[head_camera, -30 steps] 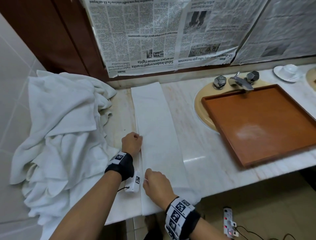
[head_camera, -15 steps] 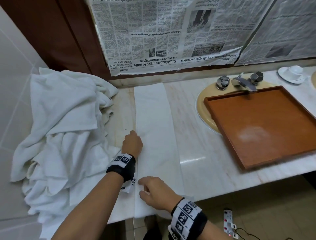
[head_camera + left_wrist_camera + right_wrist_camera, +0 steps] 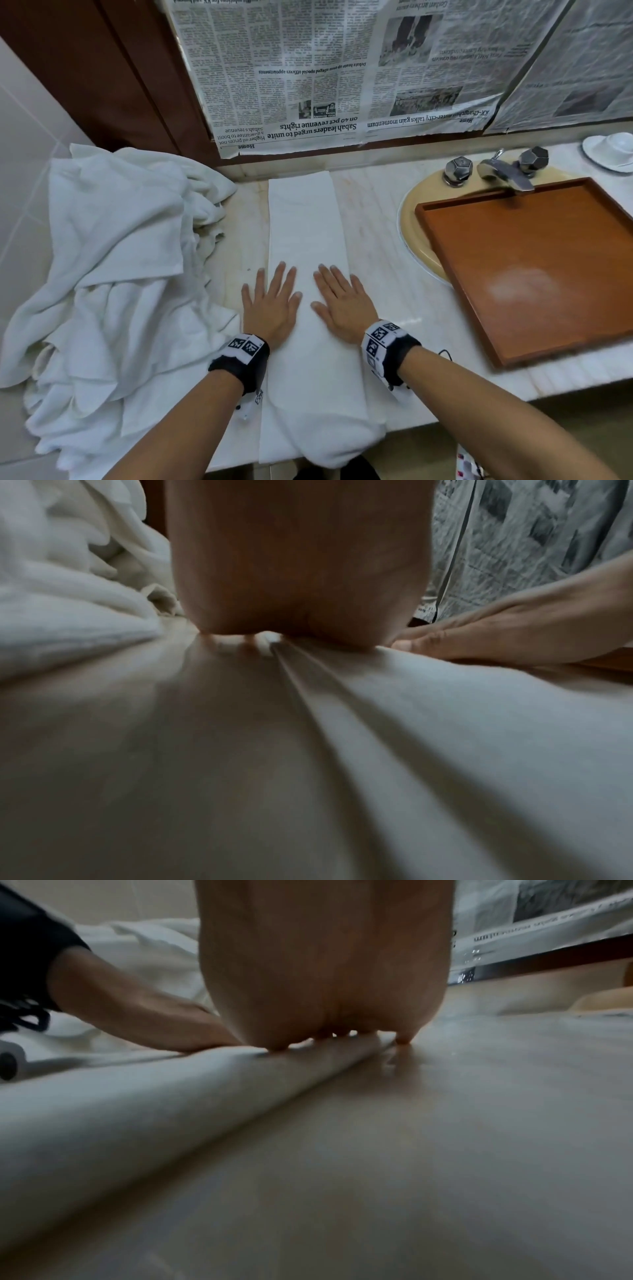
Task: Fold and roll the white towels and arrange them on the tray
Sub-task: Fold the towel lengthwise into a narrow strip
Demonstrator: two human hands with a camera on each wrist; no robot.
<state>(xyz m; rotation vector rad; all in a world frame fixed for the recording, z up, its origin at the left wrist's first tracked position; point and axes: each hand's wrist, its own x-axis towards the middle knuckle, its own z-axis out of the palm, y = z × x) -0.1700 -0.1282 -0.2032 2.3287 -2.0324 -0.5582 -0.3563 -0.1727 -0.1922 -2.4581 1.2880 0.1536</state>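
Observation:
A white towel folded into a long narrow strip lies on the marble counter, running from the back wall to the front edge, where its near end hangs over. My left hand lies flat, fingers spread, on the strip's left edge. My right hand lies flat on its right side. Both palms press down side by side. The left wrist view shows the left palm on the folded towel; the right wrist view shows the right palm on the towel's edge. The brown wooden tray sits over the sink, holding nothing.
A heap of unfolded white towels covers the counter's left end. The faucet and its knobs stand behind the tray. A white cup and saucer sit at the far right. Newspaper covers the back wall.
Both hands were curled at the strip's left edge; now they lie flat, fingers spread. The right hand has moved forward and right onto the towel.

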